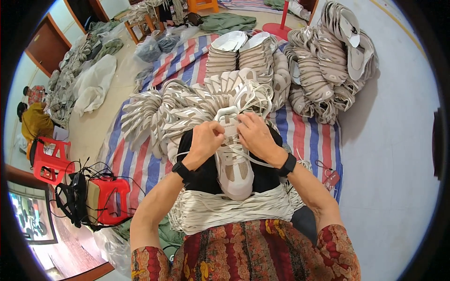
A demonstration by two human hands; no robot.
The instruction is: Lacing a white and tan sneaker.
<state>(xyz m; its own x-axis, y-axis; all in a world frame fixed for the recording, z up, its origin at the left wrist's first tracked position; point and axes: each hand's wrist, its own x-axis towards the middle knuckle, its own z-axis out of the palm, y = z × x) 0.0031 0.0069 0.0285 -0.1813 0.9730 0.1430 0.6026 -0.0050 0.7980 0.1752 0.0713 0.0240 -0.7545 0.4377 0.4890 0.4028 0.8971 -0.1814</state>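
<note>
A beige and white shoe upper [234,175] lies across my lap, toe toward me, its pale shoelace [260,162] partly threaded and trailing to both sides. My left hand [205,141] is closed in a pinch at the left eyelet row, with a stretch of the lace showing beside its wrist. On the opposite side, my right hand [258,136] has its fingers bent over the right eyelet edge near the tongue [228,120]. What lies under those fingertips is partly hidden. A thick bundle of off-white laces [229,213] rests on my lap just below the toe.
Fanned rows of similar shoe uppers [180,110] lie just beyond my hands on a striped sheet [154,161]. Taller stacks [323,61] stand at the back right. Red stools [115,199] and black cables [75,196] are at left; another person [36,122] sits farther off.
</note>
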